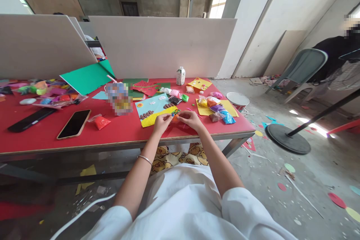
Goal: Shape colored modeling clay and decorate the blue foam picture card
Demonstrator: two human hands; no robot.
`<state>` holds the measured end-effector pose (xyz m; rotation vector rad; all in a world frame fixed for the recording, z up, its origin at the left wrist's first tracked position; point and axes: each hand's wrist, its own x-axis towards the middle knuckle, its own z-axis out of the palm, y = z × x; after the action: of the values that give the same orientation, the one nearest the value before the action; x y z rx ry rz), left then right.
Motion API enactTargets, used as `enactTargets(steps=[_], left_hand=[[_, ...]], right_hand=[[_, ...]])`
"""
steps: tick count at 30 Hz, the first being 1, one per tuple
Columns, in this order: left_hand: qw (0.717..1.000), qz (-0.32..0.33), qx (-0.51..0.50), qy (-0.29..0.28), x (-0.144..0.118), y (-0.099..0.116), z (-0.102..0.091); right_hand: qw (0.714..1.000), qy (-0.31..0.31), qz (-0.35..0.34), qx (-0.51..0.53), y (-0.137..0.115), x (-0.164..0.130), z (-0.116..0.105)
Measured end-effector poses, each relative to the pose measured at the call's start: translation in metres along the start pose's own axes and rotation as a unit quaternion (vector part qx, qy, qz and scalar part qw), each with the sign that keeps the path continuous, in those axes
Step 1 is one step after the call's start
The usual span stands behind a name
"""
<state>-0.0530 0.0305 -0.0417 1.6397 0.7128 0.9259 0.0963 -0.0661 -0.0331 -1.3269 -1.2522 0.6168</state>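
Observation:
Close together at the table's front edge, my left hand (163,123) and my right hand (191,120) are both closed, fingertips pinched around a small piece of orange modelling clay (176,118). Small green and blue bits show just above it; whether they are joined to it I cannot tell. Behind my left hand lies a light blue card (157,101) with a yellow clay strip (154,119), brown ridged clay pieces (146,114), white clouds and an orange-yellow flower. To the right of my right hand, bagged clay in several colours (216,108) rests on a yellow sheet (234,108).
On the red table (112,135) are a phone (74,124), a black long object (30,119), a bag of red clay (101,121), a blurred-out cup (119,98) and a small bottle (180,76). A white panel (160,45) stands behind. A white bucket (237,99) is at right.

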Motion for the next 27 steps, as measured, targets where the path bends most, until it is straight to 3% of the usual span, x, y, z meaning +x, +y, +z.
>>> enactTargets(steps=[5, 9, 12, 17, 22, 27], left_hand=[[0.997, -0.042, -0.061, 0.001, 0.001, 0.003, -0.004], [0.995, -0.046, -0.088, 0.002, 0.001, 0.005, -0.005], [0.999, -0.028, -0.039, 0.005, -0.002, 0.006, -0.003], [0.98, 0.035, 0.195, 0.002, -0.01, 0.013, 0.001], [0.934, 0.104, 0.342, 0.019, -0.016, 0.014, 0.005], [0.916, 0.136, 0.373, 0.051, -0.02, 0.01, 0.006]], right_hand=[[0.987, 0.086, -0.079, -0.107, 0.003, -0.002, -0.01], [0.944, 0.11, -0.128, -0.284, 0.012, -0.002, -0.03], [0.905, 0.152, -0.072, -0.391, 0.016, 0.002, -0.04], [0.86, 0.144, 0.037, -0.488, 0.016, 0.014, -0.04], [0.833, 0.125, 0.098, -0.53, 0.016, 0.021, -0.039], [0.829, 0.079, 0.141, -0.536, 0.02, 0.025, -0.041]])
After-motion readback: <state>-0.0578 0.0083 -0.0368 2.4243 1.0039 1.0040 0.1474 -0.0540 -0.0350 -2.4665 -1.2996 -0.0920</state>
